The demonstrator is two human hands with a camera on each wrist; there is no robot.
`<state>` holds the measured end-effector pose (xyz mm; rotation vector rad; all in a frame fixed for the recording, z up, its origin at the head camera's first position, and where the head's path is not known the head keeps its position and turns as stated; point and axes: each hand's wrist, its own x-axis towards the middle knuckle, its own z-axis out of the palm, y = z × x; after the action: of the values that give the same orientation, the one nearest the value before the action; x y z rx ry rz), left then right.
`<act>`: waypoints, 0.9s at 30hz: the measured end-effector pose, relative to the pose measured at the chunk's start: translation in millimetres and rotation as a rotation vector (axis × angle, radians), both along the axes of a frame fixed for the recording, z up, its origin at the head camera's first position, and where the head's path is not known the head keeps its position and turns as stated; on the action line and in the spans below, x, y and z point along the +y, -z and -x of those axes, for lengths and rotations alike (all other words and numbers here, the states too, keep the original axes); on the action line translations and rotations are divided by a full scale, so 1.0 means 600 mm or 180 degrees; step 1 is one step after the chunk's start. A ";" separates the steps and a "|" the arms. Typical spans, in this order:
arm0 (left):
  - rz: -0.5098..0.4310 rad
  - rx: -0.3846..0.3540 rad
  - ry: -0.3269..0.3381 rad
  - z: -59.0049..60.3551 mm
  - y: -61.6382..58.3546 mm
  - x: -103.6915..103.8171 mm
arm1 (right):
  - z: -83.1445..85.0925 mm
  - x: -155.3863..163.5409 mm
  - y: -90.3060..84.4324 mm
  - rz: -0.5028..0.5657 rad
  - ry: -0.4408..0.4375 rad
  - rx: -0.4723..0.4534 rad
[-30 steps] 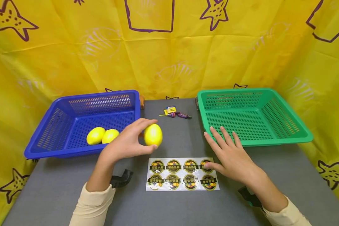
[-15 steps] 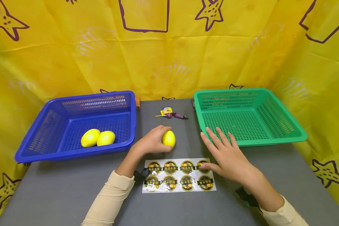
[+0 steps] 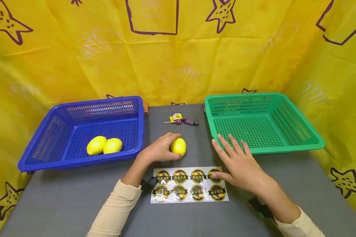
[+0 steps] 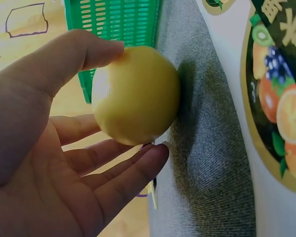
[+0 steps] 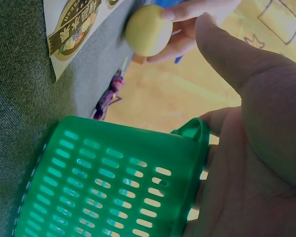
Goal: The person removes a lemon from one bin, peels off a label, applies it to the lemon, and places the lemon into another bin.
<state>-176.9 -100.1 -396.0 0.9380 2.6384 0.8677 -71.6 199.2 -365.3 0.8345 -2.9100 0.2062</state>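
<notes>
My left hand (image 3: 161, 148) holds a yellow lemon (image 3: 179, 146) between thumb and fingers, low over the grey table behind the sticker sheet. In the left wrist view, the thumb lies against one side of the lemon (image 4: 138, 96) and the fingertips are at the other. My right hand (image 3: 240, 164) is spread with straight fingers, its fingertips at the near left rim of the green basket (image 3: 284, 150). The sheet of round fruit stickers (image 3: 190, 185) lies flat in front, near the right thumb. Two more lemons (image 3: 112, 145) sit in the blue basket (image 3: 80, 162).
Several wrapped sweets (image 3: 178, 119), one of them a lollipop with a yellow stick, lie at the back between the baskets. A small orange-brown block (image 3: 145, 108) stands beside the blue basket. Yellow patterned cloth (image 3: 178, 65) hangs behind and at both sides of the table.
My left hand has carried the lemon from beside the blue basket rightward and down to the middle of the table. Over the last half second it hardly moved. My right hand stayed at the green rim.
</notes>
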 end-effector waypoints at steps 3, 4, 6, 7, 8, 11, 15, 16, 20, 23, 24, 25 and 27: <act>0.0008 0.0028 0.0016 -0.003 -0.003 0.003 | 0.000 0.001 0.000 -0.0004 0.0009 -0.0002; 0.0016 0.0043 0.0021 -0.004 -0.004 0.005 | 0.000 0.001 0.001 -0.0003 0.0010 0.0002; 0.0034 0.0082 0.0022 -0.006 -0.005 0.008 | 0.000 0.001 0.001 -0.0001 0.0007 0.0028; 0.0038 0.0108 0.0017 -0.006 -0.005 0.009 | 0.000 0.000 0.001 0.0003 0.0003 0.0038; 0.0043 0.0136 0.0007 -0.007 -0.004 0.010 | 0.000 0.000 0.001 0.0003 -0.0001 0.0051; 0.0038 0.0184 -0.0063 -0.008 -0.003 0.012 | 0.000 0.000 0.001 -0.0015 0.0002 0.0055; 0.0068 0.0228 -0.0214 -0.010 -0.004 0.010 | -0.001 0.000 0.002 -0.0015 -0.0008 0.0057; 0.0091 0.0228 -0.0249 -0.010 -0.005 0.009 | -0.001 0.000 0.001 -0.0008 -0.0013 0.0062; 0.0173 0.0228 -0.0321 -0.010 -0.009 0.006 | 0.000 0.000 0.001 0.0014 -0.0027 0.0097; 0.0175 0.0219 -0.0321 -0.011 -0.009 0.006 | 0.000 0.000 0.001 0.0030 -0.0030 0.0103; 0.0178 0.0215 -0.0321 -0.011 -0.010 0.006 | -0.001 0.000 0.001 0.0034 -0.0030 0.0099; 0.0177 0.0223 -0.0314 -0.011 -0.009 0.006 | -0.001 0.000 0.000 0.0037 -0.0028 0.0087; 0.0194 0.0237 -0.0299 -0.012 -0.008 0.007 | -0.002 -0.001 0.001 0.0060 -0.0042 0.0091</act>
<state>-169.9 -96.0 -391.0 0.8535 2.7754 0.7821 -70.7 198.5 -365.8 0.8467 -2.8721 0.2206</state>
